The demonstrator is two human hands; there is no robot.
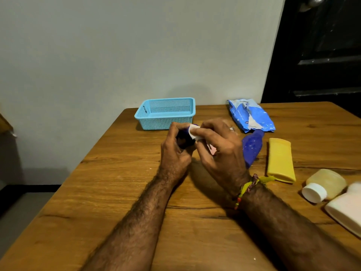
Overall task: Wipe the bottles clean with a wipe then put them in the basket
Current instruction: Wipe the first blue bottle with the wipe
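Wiping is the step in hand, we judge. Our left hand (175, 145) curls its fingers round a small dark blue bottle (185, 139), held up off the desk (117, 192). Our right hand (216, 149) pinches a white wipe (194, 132) between thumb and fingers, pressed on the bottle's top end.

Beyond the fingers, near the wall, sits the light blue basket (166, 114), nothing visible in it. Right of the right-hand fingers lies a larger blue bottle (253, 147), flecked with white marks; past it a yellow bottle (280, 159), then a pale bottle with a white cap (324, 185) and a white bottle (345, 208) at the frame edge. A blue wipes packet (252, 118) lies beyond these.

Next move, as we read it: turn the bottle in the left fingers so the wipe reaches the hidden sides, then carry it forward into the basket. Four bottles remain.
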